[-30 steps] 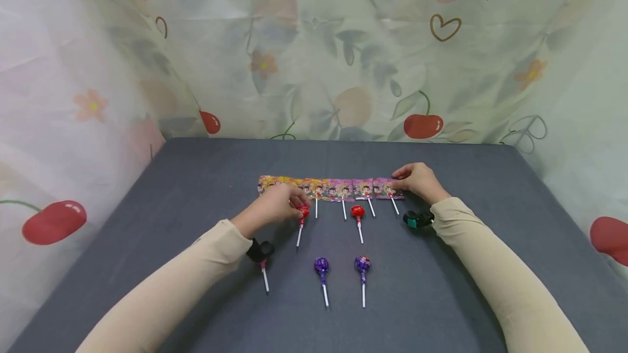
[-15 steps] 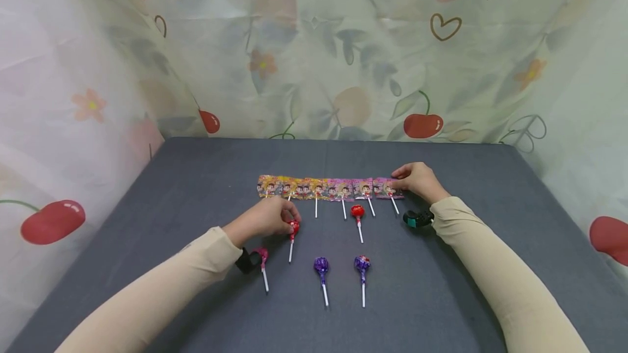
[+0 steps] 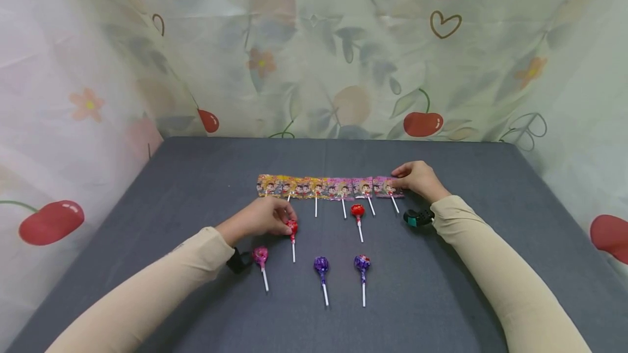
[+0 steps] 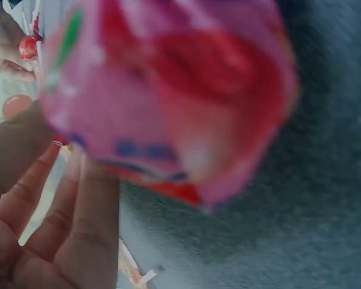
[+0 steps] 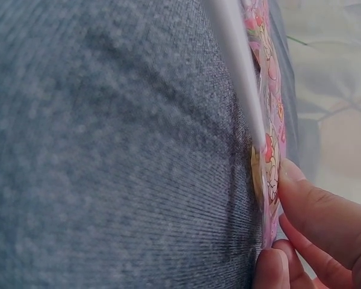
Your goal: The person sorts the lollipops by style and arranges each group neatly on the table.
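Observation:
In the head view my left hand (image 3: 257, 217) pinches a red-wrapped lollipop (image 3: 292, 226) by its round top, its white stick pointing toward me. At the far row's right end, my right hand (image 3: 421, 181) holds the edge of a pink-packaged flat lollipop (image 3: 381, 187). The right wrist view shows thumb and fingers on the rim of this packet (image 5: 273, 174). Beside my left wrist lies a pink lollipop (image 3: 260, 256), whose wrapped head (image 4: 168, 90) fills much of the left wrist view and partly covers the fingers there.
A row of flat lollipops in orange packets (image 3: 294, 187) and pink packets stretches leftward from my right hand. Nearer lie another red lollipop (image 3: 357, 211), a purple lollipop (image 3: 321, 265) and a purple-and-red lollipop (image 3: 362, 263). The grey table (image 3: 216, 162) ends at a patterned curtain (image 3: 314, 70).
My left hand has drawn the red lollipop nearer and slightly left, away from the packet row, and its stick has straightened. The pink lollipop has come into full view. My right hand stays put.

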The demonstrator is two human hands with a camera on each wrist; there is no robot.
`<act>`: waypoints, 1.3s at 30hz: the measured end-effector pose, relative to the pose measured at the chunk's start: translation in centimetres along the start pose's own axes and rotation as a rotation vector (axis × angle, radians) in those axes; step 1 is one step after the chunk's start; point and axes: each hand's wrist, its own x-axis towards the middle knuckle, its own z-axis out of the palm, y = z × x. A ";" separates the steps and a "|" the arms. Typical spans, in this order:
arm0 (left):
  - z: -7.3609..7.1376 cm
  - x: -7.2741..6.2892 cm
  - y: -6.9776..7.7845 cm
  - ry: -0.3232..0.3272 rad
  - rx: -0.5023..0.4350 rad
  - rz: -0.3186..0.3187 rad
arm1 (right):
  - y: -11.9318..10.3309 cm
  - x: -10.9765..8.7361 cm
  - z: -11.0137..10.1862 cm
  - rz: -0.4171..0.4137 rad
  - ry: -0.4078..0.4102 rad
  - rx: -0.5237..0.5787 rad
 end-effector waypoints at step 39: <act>0.3 0.0 -2.5 -0.001 -0.112 0.093 | -0.2 -0.5 -0.1 -0.003 0.000 0.029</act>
